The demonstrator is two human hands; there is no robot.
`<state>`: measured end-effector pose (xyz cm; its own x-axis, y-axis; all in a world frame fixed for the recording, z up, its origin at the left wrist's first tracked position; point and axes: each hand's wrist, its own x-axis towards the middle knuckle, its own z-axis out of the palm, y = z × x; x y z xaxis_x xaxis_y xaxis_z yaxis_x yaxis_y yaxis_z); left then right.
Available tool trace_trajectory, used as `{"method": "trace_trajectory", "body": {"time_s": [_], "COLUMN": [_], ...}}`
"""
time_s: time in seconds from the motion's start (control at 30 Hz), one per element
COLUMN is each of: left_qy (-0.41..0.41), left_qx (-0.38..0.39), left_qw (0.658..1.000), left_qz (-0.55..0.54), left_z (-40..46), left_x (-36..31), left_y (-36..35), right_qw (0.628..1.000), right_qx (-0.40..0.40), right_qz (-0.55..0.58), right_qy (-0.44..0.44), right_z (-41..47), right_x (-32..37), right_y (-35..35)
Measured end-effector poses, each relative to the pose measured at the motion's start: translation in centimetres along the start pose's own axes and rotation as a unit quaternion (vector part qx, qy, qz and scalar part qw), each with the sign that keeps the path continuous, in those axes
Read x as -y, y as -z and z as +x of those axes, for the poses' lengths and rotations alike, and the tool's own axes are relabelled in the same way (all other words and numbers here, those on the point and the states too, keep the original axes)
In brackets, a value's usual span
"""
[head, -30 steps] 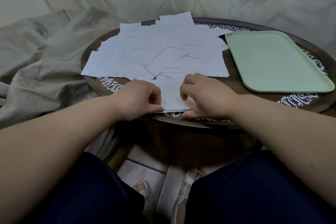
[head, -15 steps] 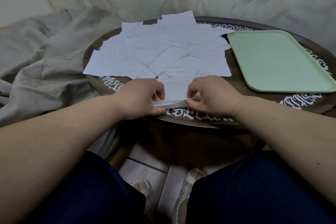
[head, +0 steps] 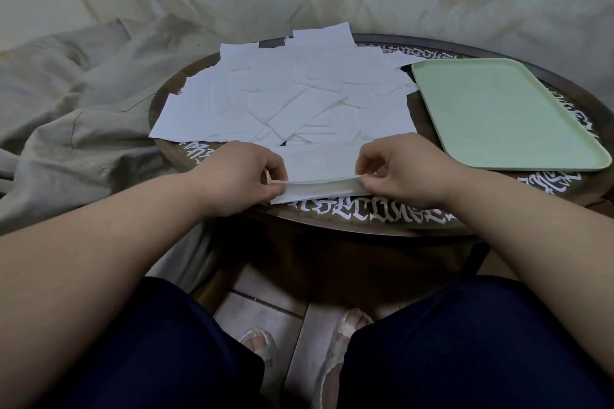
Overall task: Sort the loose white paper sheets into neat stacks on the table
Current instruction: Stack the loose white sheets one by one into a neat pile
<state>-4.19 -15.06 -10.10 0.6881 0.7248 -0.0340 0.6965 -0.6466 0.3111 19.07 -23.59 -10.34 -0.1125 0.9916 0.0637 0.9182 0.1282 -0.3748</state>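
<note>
A person sits at a round dark wooden table (head: 372, 222) whose rim carries white ornamental lettering. Both bare hands work at the near edge. The left hand (head: 237, 178) has its fingers curled, thumb and fingertips pinching the left end of a white paper sheet (head: 319, 188). The right hand (head: 403, 173) mirrors it, fingers bent and pinching the right end of the same sheet. Between the hands the sheet is doubled over along its length, its near edge lifted into a low fold, with the lower part lying flat on the table just inside the rim.

Beyond the hands, a loose heap of white paper sheets (head: 292, 100) covers the left and middle of the tabletop. The pieces overlap at many angles, some long and narrow, some broad; one sheet pokes past the far rim and another overhangs the left side. No tidy stack shows among them.

On the right side of the table lies a pale green rectangular tray (head: 498, 109) with rounded corners and a shallow raised lip. Its surface holds nothing; the nearest sheets of the heap end just beside its left edge.

Crumpled beige fabric (head: 76, 116) lies left of the table, and a similar draped cloth hangs behind. Below, dark blue trouser legs (head: 465, 342) and two feet in light sandals (head: 342, 332) rest on a tiled floor (head: 265, 305).
</note>
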Motion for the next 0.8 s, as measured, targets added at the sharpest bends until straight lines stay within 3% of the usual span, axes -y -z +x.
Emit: {"method": "trace_trajectory", "body": {"time_s": [0.1, 0.27, 0.33, 0.47, 0.63, 0.7, 0.8], "left_qy": [0.002, -0.052, -0.060, -0.051, -0.029, -0.019, -0.050], "left_qx": [-0.042, -0.209, -0.186, -0.008, 0.020, -0.032, -0.218], "left_qw": [0.999, 0.977, 0.981, 0.995, 0.997, 0.998, 0.974], "left_qz": [-0.002, -0.003, 0.011, 0.080, 0.074, 0.056, 0.016], "left_z": [0.0, 0.0, 0.0, 0.2, 0.3, 0.4, 0.6], "left_x": [-0.1, -0.7, -0.6, 0.2, 0.0, -0.1, 0.0], "left_y": [0.2, 1.1, 1.0, 0.0, -0.1, 0.0, 0.6], "right_qw": [1.000, 0.967, 0.975, 0.999, 0.999, 0.996, 0.969], "right_qx": [-0.022, -0.256, -0.223, -0.039, -0.019, -0.067, -0.239], "right_qz": [0.008, -0.011, -0.005, -0.006, 0.009, 0.039, 0.067], "right_qy": [-0.018, 0.003, -0.006, -0.029, -0.035, -0.051, -0.019], "right_z": [-0.1, 0.7, 0.8, 0.3, 0.5, 0.6, 1.0], "right_x": [-0.6, -0.8, -1.0, -0.9, -0.7, -0.7, -0.5], "right_y": [0.3, 0.3, 0.0, -0.6, -0.6, -0.5, -0.2]}}
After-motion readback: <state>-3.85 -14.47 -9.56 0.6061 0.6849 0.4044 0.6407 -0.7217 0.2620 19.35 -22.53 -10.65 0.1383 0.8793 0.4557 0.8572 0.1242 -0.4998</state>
